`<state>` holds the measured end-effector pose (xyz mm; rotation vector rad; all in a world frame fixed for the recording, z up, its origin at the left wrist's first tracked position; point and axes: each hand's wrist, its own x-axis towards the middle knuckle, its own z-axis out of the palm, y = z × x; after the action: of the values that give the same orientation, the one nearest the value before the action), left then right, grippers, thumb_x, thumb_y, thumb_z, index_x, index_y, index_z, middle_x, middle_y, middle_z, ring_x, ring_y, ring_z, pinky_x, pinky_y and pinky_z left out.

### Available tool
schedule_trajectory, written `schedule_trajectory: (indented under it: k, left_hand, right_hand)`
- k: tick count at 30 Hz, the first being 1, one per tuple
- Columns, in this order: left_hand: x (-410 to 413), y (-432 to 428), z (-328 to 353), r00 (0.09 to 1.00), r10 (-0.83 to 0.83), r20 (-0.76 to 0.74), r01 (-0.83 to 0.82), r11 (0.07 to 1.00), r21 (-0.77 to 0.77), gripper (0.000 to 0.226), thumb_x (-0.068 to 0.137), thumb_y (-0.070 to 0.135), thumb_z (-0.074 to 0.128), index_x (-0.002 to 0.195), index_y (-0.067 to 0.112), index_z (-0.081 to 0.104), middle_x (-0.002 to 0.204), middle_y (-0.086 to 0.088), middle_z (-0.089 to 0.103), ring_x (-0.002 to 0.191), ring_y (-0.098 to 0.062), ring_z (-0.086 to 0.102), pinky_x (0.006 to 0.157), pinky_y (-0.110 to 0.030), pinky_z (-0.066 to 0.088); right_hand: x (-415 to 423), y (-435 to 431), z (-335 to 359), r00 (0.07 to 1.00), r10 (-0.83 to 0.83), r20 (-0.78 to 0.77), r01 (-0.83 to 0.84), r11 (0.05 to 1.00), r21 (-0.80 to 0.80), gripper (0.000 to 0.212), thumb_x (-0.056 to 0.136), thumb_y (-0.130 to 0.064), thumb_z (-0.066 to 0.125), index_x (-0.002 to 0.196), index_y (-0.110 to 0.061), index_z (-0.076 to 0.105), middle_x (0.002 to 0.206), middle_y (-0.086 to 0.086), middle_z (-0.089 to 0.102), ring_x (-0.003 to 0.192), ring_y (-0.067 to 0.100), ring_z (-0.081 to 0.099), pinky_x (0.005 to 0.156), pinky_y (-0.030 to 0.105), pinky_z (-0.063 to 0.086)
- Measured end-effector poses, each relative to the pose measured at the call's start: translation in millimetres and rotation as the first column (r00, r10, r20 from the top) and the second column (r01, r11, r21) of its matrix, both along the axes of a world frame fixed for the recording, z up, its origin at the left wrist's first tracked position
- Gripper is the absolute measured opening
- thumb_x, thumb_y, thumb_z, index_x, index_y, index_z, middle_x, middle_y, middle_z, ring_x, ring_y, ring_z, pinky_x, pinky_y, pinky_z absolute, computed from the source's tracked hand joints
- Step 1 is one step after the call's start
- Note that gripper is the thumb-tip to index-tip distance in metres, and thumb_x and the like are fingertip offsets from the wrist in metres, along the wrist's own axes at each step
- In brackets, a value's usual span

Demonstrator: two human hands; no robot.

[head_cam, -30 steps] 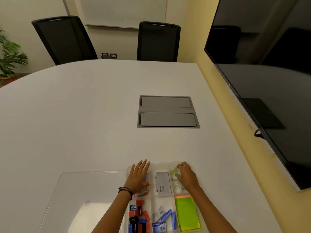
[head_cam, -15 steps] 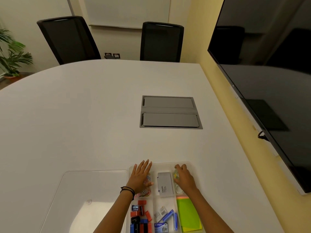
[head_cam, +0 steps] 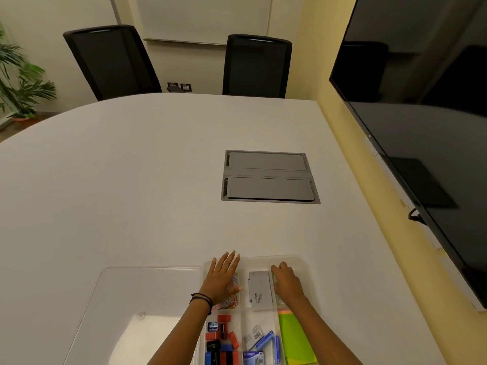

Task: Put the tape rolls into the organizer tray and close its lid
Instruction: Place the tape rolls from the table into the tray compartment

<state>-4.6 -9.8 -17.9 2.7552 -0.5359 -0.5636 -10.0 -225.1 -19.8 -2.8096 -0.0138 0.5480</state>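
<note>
The clear organizer tray (head_cam: 266,258) sits at the near edge of the white table (head_cam: 131,193). Its clear lid (head_cam: 131,299) lies flat on the table to its left. My left hand (head_cam: 221,280) rests flat, fingers spread, on the far-left compartment over coloured paper clips (head_cam: 232,302). My right hand (head_cam: 286,281) is curled down into the far-right compartment, over the tape rolls. A sliver of clear tape roll (head_cam: 274,280) shows at the hand's left edge; the rest is hidden.
A grey box (head_cam: 259,289) fills the far-middle compartment. Nearer compartments hold red, blue and black sharpeners (head_cam: 221,338), blue staple boxes (head_cam: 261,341) and green sticky notes (head_cam: 295,338). A grey cable hatch (head_cam: 268,177) sits mid-table. A wall screen (head_cam: 421,127) hangs right; two black chairs (head_cam: 257,67) stand beyond.
My right hand has lowered a yellow-cored tape roll into the far-right compartment, and the roll is now covered by the hand. My left hand has stayed flat on the tray.
</note>
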Motion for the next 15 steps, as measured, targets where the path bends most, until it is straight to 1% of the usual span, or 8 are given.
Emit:
schedule_trajectory:
  k: [3, 6, 11, 15]
  left_hand:
    - [0.2, 0.5, -0.6, 1.0, 0.0, -0.001, 0.0, 1.0, -0.003, 0.084, 0.09, 0.05, 0.048, 0.147, 0.017, -0.005, 0.158, -0.01, -0.01, 0.146, -0.027, -0.008, 0.118, -0.047, -0.008]
    - [0.2, 0.2, -0.8, 1.0, 0.0, -0.001, 0.0, 1.0, 0.006, 0.084, 0.091, 0.05, 0.047, 0.147, 0.017, -0.006, 0.158, -0.009, -0.011, 0.146, -0.027, -0.008, 0.118, -0.046, -0.008]
    - [0.1, 0.5, -1.2, 1.0, -0.002, 0.001, 0.002, 1.0, 0.015, 0.083, 0.091, 0.05, 0.047, 0.147, 0.018, -0.006, 0.158, -0.008, -0.011, 0.146, -0.026, -0.009, 0.118, -0.046, -0.009]
    - [-0.2, 0.9, -0.7, 1.0, -0.006, 0.005, 0.006, 1.0, 0.015, 0.083, 0.091, 0.05, 0.047, 0.147, 0.017, -0.006, 0.158, -0.009, -0.011, 0.146, -0.026, -0.009, 0.118, -0.046, -0.008]
  right_hand:
    - [-0.8, 3.1, -2.3, 1.0, -0.028, 0.013, 0.028, 1.0, -0.001, 0.028, 0.088, 0.003, 0.048, 0.112, -0.01, 0.052, 0.123, 0.014, 0.048, 0.109, 0.027, 0.05, 0.077, 0.033, 0.05]
    - [-1.1, 5.4, -3.6, 0.996, -0.081, 0.038, 0.081, 0.997, 0.01, 0.027, 0.088, 0.003, 0.046, 0.111, -0.011, 0.053, 0.123, 0.014, 0.048, 0.108, 0.026, 0.051, 0.079, 0.033, 0.052]
    - [-1.4, 5.0, -4.0, 0.983, -0.17, 0.066, 0.169, 0.985, 0.019, 0.035, 0.09, 0.002, 0.043, 0.121, -0.012, 0.05, 0.126, 0.014, 0.046, 0.11, 0.026, 0.051, 0.083, 0.032, 0.053]
    - [-0.5, 2.1, -1.3, 0.977, -0.204, 0.069, 0.204, 0.979, 0.005, 0.037, 0.09, 0.003, 0.043, 0.123, -0.012, 0.049, 0.125, 0.014, 0.047, 0.108, 0.026, 0.052, 0.082, 0.031, 0.052]
